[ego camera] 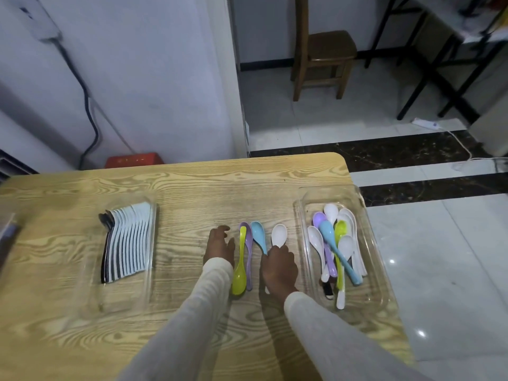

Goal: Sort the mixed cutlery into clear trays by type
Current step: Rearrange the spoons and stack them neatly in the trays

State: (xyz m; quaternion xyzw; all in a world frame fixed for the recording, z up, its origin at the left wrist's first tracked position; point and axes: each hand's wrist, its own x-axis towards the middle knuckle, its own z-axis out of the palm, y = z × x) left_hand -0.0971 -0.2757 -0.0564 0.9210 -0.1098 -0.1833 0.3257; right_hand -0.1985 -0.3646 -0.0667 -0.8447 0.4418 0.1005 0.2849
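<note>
Several loose soup spoons lie on the wooden table (192, 188): a green spoon (239, 268), a purple spoon (248, 254), a blue spoon (259, 235) and a white spoon (279, 234). My right hand (279, 268) covers the handles of the white and blue spoons, fingers curled over them. My left hand (220, 246) rests on the table just left of the green spoon, fingers loosely bent, holding nothing. A clear tray (376, 273) on the right holds several mixed-colour spoons. Another clear tray (121, 298) on the left holds a neat row of white utensils (129, 243).
The table's right edge runs just past the right tray, with tiled floor beyond. A wooden chair (321, 56) stands far back. A red box (134, 160) sits behind the table's far edge. A blurred object (7, 237) shows at the left border.
</note>
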